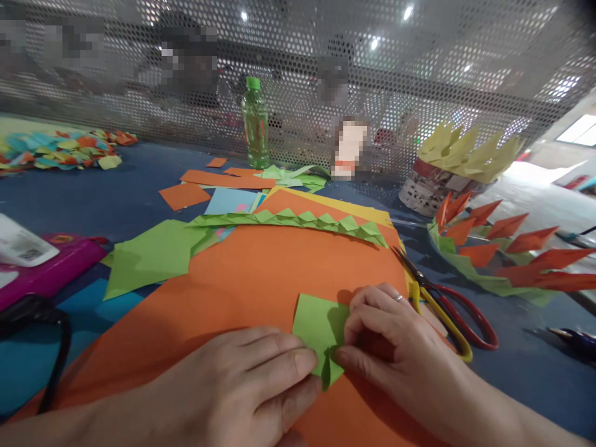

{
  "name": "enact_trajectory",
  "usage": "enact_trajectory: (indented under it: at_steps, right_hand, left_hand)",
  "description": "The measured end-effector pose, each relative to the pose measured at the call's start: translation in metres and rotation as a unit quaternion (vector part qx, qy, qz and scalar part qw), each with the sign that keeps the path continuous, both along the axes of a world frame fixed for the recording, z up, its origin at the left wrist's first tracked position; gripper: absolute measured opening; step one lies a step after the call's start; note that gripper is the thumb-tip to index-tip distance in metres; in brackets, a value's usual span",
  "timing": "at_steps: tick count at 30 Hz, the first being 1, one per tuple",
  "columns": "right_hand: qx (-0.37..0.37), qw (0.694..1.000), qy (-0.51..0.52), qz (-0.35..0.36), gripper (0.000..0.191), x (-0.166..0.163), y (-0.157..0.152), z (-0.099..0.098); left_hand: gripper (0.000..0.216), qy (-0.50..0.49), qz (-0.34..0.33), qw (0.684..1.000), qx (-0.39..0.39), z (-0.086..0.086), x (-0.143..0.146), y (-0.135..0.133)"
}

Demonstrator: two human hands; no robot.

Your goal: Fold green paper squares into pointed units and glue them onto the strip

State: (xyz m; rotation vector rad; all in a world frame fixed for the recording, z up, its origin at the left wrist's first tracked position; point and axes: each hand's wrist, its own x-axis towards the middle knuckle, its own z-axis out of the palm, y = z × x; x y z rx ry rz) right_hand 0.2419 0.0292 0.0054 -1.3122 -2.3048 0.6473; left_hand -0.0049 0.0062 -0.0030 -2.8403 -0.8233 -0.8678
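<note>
A small green sheet of paper (pixel 321 320) lies on the large orange paper (pixel 251 279), its near edge creased and raised. My left hand (pixel 251 379) holds its lower left side, fingertips pressed together on it. At the right edge my right hand (pixel 395 347) pinches the same sheet between thumb and curled fingers; a ring shows on one finger. Beyond both hands stretches a green folded paper strip (pixel 302 218) with a zigzag of points. Red-handled and yellow-handled scissors (pixel 447 304) rest just past my right hand.
Green sheets (pixel 151 254) and orange scraps (pixel 228 180) lie farther back. A green bottle (pixel 256 130) stands near the perforated metal panel (pixel 298 62). At right are an orange-pointed paper ring (pixel 488 257) and a yellow paper crown (pixel 465 152). A magenta device (pixel 79 257) with a black cable sits left.
</note>
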Motion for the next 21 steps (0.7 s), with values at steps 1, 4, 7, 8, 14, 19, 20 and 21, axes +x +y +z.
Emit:
enact_trajectory:
  at_steps: [1, 4, 7, 8, 14, 19, 20, 21]
  right_hand:
    - [0.004, 1.0, 0.001, -0.001, 0.022, -0.0005, -0.0003, -0.0005]
    - [0.016, 1.0, 0.004, -0.005, 0.022, -0.0013, -0.002, -0.002]
    - [0.021, 1.0, -0.002, -0.005, 0.021, -0.0013, -0.0037, -0.0027]
    - [0.021, 1.0, -0.006, -0.007, 0.021, -0.0013, -0.0042, -0.0028]
    - [0.029, 0.999, -0.009, -0.013, 0.021, -0.0027, -0.006, -0.0024]
    - [0.024, 1.0, -0.003, -0.013, 0.022, -0.003, -0.0055, -0.0019]
    - [0.025, 1.0, -0.003, -0.013, 0.022, -0.003, -0.0052, -0.0018]
    - [0.025, 1.0, -0.004, -0.011, 0.022, -0.0031, -0.0048, -0.0019]
  left_hand:
    - [0.042, 0.0, 0.006, 1.0, 0.001, 0.0004, -0.0001, 0.0]
    - [0.041, 0.003, -0.001, 1.0, 0.006, -0.0011, 0.0002, 0.0013]
    - [0.043, -0.005, -0.016, 1.0, -0.002, -0.0059, 0.0002, 0.0017]
    - [0.043, -0.009, -0.014, 1.0, -0.007, -0.0072, 0.0001, 0.0012]
    - [0.037, -0.003, -0.012, 1.0, -0.013, -0.0072, 0.0005, -0.0015]
    - [0.037, 0.0, -0.007, 1.0, -0.016, -0.0088, 0.0018, 0.0008]
    - [0.038, 0.0, -0.01, 1.0, -0.019, -0.0088, 0.0018, 0.0007]
    - [0.039, -0.001, -0.009, 1.0, -0.022, -0.0086, 0.0016, 0.0005]
